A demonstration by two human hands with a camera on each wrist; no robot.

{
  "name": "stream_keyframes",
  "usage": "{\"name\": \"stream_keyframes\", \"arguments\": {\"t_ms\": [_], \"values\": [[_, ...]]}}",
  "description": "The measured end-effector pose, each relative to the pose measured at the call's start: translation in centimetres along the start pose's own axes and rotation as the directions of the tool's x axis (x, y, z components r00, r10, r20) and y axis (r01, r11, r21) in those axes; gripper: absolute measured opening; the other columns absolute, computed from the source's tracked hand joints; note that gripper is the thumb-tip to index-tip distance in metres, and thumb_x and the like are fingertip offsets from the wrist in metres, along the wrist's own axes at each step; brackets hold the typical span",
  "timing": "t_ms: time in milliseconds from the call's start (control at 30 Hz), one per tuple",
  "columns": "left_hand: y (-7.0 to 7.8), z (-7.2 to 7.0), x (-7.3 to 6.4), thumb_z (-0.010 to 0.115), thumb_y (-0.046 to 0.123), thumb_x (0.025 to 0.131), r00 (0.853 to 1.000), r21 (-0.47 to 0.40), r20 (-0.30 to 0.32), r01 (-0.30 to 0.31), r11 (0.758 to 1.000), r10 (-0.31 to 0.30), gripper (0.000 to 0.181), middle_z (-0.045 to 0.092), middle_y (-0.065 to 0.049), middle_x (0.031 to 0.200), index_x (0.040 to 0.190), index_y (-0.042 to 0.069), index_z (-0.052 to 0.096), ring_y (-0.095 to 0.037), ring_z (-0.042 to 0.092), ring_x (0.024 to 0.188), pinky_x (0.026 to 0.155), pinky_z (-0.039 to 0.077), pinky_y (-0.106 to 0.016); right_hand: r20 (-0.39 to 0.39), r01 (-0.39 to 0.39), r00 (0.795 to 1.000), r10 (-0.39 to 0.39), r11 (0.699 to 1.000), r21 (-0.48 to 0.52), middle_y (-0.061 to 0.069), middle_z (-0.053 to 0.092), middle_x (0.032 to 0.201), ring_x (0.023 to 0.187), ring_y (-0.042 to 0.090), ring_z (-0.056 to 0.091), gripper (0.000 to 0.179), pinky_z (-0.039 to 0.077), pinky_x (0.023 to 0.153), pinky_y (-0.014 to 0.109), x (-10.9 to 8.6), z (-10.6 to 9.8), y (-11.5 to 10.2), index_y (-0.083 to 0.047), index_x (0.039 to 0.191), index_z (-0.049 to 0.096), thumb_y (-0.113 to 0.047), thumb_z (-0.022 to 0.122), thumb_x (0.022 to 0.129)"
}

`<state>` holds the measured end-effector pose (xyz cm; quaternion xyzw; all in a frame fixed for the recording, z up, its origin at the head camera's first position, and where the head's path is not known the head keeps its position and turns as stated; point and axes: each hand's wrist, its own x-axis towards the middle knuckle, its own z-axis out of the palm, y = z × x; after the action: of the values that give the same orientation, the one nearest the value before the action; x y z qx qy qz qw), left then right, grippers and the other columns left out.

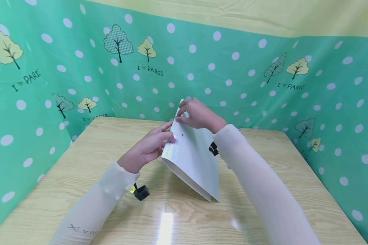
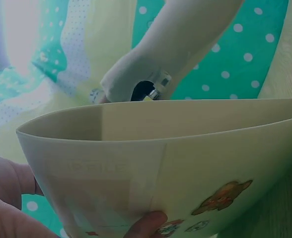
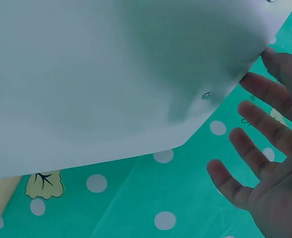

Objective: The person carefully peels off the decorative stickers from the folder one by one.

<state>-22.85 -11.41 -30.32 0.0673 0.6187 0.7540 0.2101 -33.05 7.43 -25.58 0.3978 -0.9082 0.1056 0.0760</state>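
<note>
Folder of pale, smooth sheet material [image 1: 196, 156], folded along a spine, is tilted over the middle of the light wood-grain tabletop [image 1: 79, 163]; whether its lower corners touch the wood cannot be confirmed.

Left hand [image 1: 150, 149] pinches the folder at the spine, thumb on one face; its remaining fingers are partly hidden behind. Right hand [image 1: 199, 114] is at the spine's far end, fingers spread, two tips touching the edge; the right-wrist view cuts off its palm.

A faint printed label [image 1: 171, 149] near the left thumb is only partly legible. A brown, animal-shaped sticker [image 2: 223, 197] shows solely from the left wrist, on a face hidden from the head view; smaller pictures below it are cut by the frame. One small metal eyelet [image 3: 207, 95] is clear; another is cropped at the top. Deep inside, the folder cannot be inspected. Behind hangs a green, white-dotted cloth [image 1: 202, 71].
</note>
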Motion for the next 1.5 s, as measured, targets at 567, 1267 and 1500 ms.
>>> {"name": "stream_keyframes", "arguments": {"t_ms": [567,1267,1500], "values": [[-0.1,0.3,0.1,0.048,-0.002,0.088,1.000,-0.020,-0.002,0.020,1.000,-0.020,0.088,0.040,-0.017,0.158,0.166,0.026,0.016,-0.028,0.064,0.113,0.079,0.060,-0.033,0.012,-0.053,0.998,0.054,0.996,-0.073,0.007,0.064,0.136,0.125,0.032,0.049,0.017,0.044,0.103,0.057,0.2,-0.1,-0.9,-0.015,0.108,0.081,-0.023,0.068,0.100],[0.4,-0.1,0.0,0.047,-0.004,0.087,1.000,-0.016,-0.012,0.020,1.000,-0.021,0.089,0.042,-0.016,0.156,0.165,0.023,0.016,-0.032,0.058,0.124,0.083,0.060,-0.035,-0.120,-0.196,0.974,0.194,0.981,-0.006,0.013,0.070,0.121,0.118,0.032,0.060,0.018,0.039,0.111,0.050,-3.9,-0.1,5.9,-0.005,0.106,0.079,-0.017,0.068,0.100],[0.4,-0.2,-0.1,0.046,-0.004,0.086,1.000,-0.016,-0.014,0.017,1.000,-0.017,0.089,0.042,-0.018,0.155,0.165,0.022,0.016,-0.027,0.062,0.113,0.080,0.060,-0.033,-0.074,-0.256,0.966,0.247,0.955,-0.151,0.011,0.075,0.106,0.100,0.031,0.065,0.015,0.046,0.098,0.049,-7.6,1.6,9.8,-0.005,0.092,0.080,-0.013,0.069,0.097]]}}
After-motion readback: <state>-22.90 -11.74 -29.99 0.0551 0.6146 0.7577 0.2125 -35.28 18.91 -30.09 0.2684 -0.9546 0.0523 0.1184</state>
